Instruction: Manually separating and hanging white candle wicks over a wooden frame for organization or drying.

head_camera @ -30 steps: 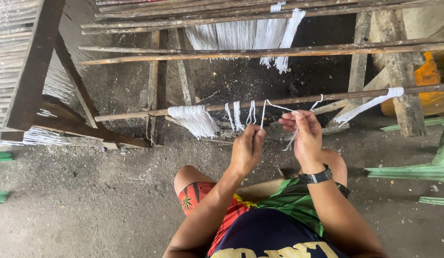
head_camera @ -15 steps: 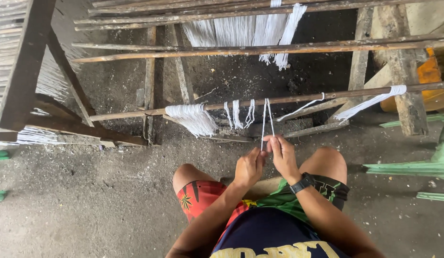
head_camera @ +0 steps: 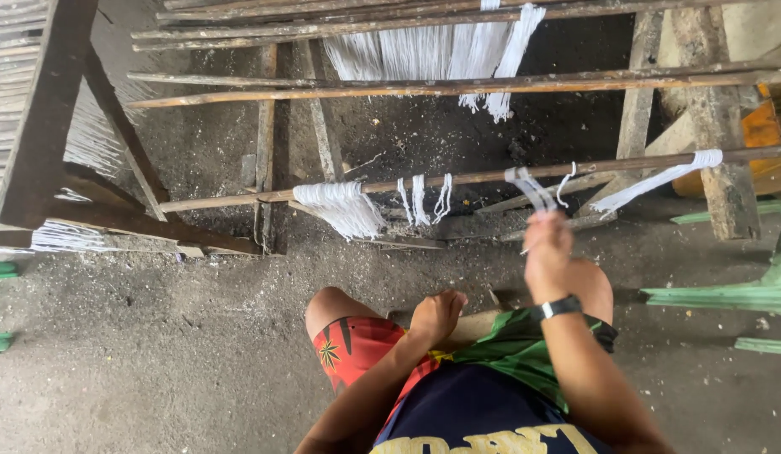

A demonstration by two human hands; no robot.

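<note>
Right hand [head_camera: 548,252] under white strands [head_camera: 533,189]

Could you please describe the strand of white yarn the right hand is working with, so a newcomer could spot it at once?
Find the long wooden pole crossing the middle of the view above the person's knees. Several white yarn bundles hang along it. The strand is the only one slanting from the pole down to the raised right hand, right of the three thin loops.

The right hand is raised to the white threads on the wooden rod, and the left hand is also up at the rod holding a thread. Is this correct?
Not quite. In the head view the right hand is indeed raised to the white threads hanging from the wooden rod, but the left hand is not at the rod: it is lowered near the knees, and no thread shows in it.
</note>
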